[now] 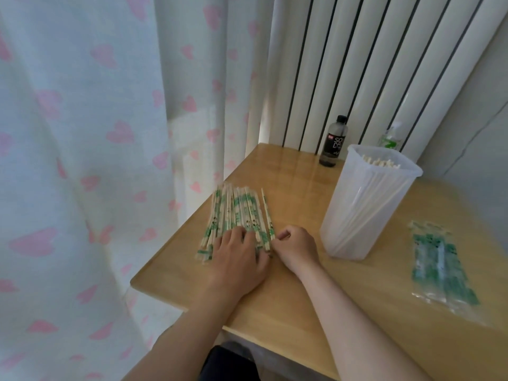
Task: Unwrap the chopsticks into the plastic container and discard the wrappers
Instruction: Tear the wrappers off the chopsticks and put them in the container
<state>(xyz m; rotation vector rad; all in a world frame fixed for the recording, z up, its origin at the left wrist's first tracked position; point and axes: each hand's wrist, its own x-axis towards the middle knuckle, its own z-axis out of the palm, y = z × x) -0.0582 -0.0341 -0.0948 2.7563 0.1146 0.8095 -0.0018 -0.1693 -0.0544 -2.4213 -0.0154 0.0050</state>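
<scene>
Wooden surface in a corner, heart-print curtain at left, white ribbed radiator behind.

Pile of wrapped chopsticks at the surface's left edge, green-printed sleeves, fanned out roughly parallel, pointing away from the person.

Left hand palm down on the near end of that pile, fingers straight and spread, pressing on the sleeves, nothing gripped.

Right hand just beside the pile's right edge, knuckles up, fingers curled in, thumb tip up against the nearest sleeve ends. Cannot tell whether anything is pinched there; too blurred.

Tall translucent plastic container upright, right of the hands, near but apart from them. Bare chopsticks standing inside, leaning, tips showing at the open rim.

Heap of empty wrappers flat on the surface at far right, well apart from the wrapped pile, clear film with green print.

Dark soda bottle upright at the back edge, just behind the container. Second clear bottle with green label behind the container, partly hidden.
</scene>
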